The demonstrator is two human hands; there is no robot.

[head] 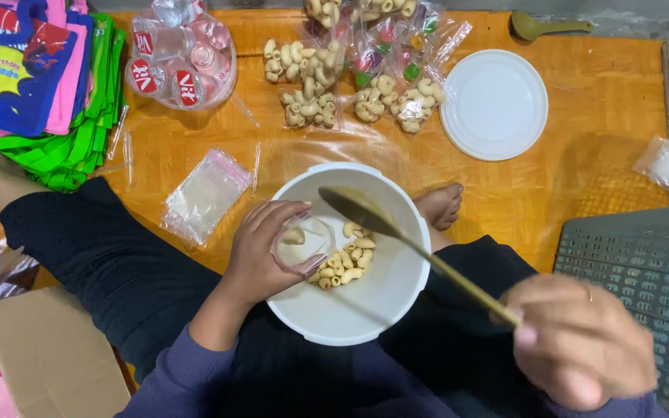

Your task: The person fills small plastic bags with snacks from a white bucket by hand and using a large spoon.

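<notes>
Right hand (pixel 578 340): blurred, closed round olive spoon (pixel 396 236) handle, 4 o'clock of white bowl (pixel 365 310). Left hand (pixel 261 251): curled round small clear bag (pixel 303 241), contents indistinct, above pasta shells (pixel 348 259) at bowl centre

Bowl (pixel 350 317) on lap, lid (pixel 494 104) behind it, filled packets (pixel 350 73) left of lid.

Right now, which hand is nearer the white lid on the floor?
Right. The right hand, holding the spoon, sits below the white lid; the left hand is farther off, over the bowl, holding a small bag.
</notes>
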